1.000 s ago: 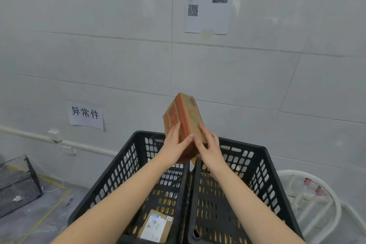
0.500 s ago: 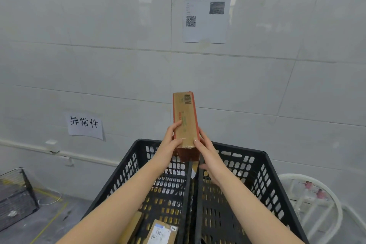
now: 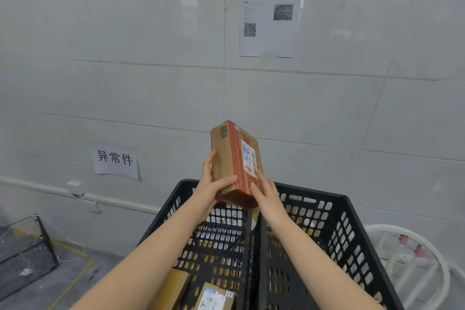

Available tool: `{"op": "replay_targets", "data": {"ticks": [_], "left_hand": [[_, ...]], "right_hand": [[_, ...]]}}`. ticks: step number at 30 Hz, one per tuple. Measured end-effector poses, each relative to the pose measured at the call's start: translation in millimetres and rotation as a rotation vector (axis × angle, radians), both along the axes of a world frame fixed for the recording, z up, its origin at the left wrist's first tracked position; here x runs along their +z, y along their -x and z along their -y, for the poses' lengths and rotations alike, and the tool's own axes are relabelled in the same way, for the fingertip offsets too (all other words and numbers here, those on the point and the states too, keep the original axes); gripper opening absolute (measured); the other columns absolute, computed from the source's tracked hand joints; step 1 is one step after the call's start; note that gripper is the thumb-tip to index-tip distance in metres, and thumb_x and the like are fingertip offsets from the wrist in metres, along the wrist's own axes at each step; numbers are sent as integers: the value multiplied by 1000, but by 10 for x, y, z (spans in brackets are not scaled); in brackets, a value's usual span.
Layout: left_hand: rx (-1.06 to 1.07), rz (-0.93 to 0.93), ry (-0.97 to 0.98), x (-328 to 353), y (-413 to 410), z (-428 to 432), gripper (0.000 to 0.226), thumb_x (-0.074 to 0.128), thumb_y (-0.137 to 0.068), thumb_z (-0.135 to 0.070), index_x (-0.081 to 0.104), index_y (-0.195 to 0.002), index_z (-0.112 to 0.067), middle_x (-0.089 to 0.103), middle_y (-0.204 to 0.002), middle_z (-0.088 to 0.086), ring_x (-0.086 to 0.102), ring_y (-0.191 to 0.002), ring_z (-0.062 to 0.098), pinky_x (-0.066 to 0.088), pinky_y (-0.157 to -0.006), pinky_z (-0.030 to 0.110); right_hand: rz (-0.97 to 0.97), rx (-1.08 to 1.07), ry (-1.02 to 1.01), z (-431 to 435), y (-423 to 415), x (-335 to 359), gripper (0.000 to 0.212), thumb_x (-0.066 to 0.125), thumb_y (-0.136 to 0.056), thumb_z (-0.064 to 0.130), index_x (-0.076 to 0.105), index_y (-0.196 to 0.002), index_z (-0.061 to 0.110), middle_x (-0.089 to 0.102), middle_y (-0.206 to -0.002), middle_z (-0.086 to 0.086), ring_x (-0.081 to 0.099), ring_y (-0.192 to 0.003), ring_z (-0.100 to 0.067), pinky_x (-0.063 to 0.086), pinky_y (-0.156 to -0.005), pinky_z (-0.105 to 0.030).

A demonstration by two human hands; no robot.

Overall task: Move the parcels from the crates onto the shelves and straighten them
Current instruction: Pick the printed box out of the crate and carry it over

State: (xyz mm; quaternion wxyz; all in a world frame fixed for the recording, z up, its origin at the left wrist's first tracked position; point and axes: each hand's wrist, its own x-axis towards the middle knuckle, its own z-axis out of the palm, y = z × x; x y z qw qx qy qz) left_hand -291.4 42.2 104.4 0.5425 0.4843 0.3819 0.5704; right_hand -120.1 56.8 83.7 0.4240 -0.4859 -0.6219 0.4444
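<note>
I hold a brown cardboard parcel point(image 3: 232, 158) with red tape and a white shipping label upright above two black plastic crates. My left hand point(image 3: 211, 186) grips its lower left side, thumb across the front. My right hand point(image 3: 265, 191) lies against its lower right face with straight fingers. The left crate point(image 3: 176, 206) holds two more parcels at the bottom: a labelled one point(image 3: 214, 297) and a plain brown one point(image 3: 173, 287). The inside of the right crate point(image 3: 334, 219) shows no parcel. No shelf is in view.
A tiled wall stands right behind the crates, with a paper sign point(image 3: 115, 161), a QR-code sheet point(image 3: 269, 15) and hooks. A wire cage point(image 3: 22, 251) sits on the floor at left. A white plastic chair point(image 3: 407, 259) is at right.
The parcel has turned in my hands, so its labelled face now shows on the right. My view has tilted slightly down and the crates look nearer.
</note>
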Motion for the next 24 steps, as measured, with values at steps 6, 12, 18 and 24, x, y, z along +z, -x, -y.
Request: {"op": "replay_targets", "data": {"ticks": [6, 12, 18, 24], "left_hand": [[-95, -12, -7, -7, 134, -31, 84, 78, -78, -22, 33, -143, -52, 41, -147, 0, 59, -124, 26, 57, -89, 47], [-80, -280, 13, 18, 171, -87, 84, 74, -76, -53, 24, -143, -59, 39, -151, -3, 55, -127, 23, 55, -95, 37], [-5, -393, 47, 13, 229, -166, 87, 77, -73, -50, 29, -146, -53, 51, -143, 4, 64, -117, 22, 52, -99, 39], [-29, -308, 6, 22, 213, -153, 56, 61, -97, -15, 45, -138, -50, 63, -131, -3, 69, -108, 20, 57, -88, 37]], "right_hand": [[-231, 55, 140, -49, -137, 15, 52, 59, -96, 28, 40, -143, 38, 51, -135, 6, 61, -106, -10, 57, -71, -28], [-270, 75, 158, -94, -148, 16, 57, 60, -95, 30, 35, -144, 43, 49, -132, 12, 56, -111, -11, 56, -83, -46], [-229, -5, 55, -219, -209, -100, 47, 66, -89, 42, 48, -130, 56, 44, -141, 3, 53, -123, -19, 57, -88, -48], [-248, -13, 28, -322, -339, -153, 59, 78, -74, 43, 53, -125, 59, 43, -140, 2, 51, -126, -22, 53, -95, -49]]}}
